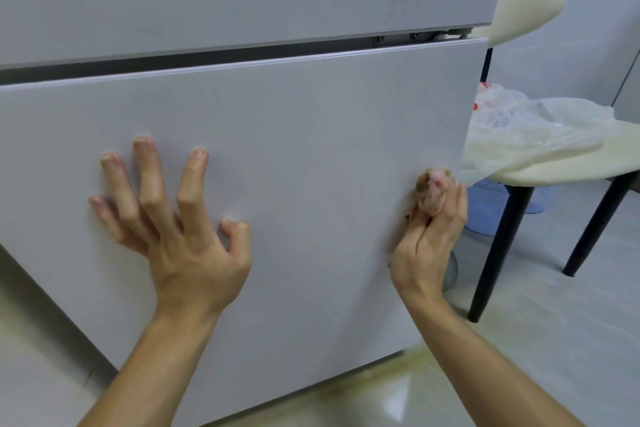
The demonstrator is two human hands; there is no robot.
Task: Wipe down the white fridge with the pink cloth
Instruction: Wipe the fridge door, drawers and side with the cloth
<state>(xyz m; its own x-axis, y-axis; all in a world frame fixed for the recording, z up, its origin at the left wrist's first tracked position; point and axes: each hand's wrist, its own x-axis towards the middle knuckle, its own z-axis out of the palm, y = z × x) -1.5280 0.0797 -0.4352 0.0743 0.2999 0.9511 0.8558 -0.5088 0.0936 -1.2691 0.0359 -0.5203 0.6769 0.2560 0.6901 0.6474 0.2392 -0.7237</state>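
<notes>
The white fridge (294,135) fills most of the view, its lower door below a dark horizontal gap. My left hand (173,218) is spread on the lower door, fingertips pressing the panel. My right hand (427,236) grips the bunched pink cloth (433,191) and holds it against the door near its right edge. Only a small wad of the cloth shows above my fingers.
A cream chair (568,163) with black legs stands just right of the fridge, a clear plastic bag (526,118) lying on its seat. A pale blue basket (491,208) sits on the floor under it. The glossy tiled floor (536,340) extends to the right.
</notes>
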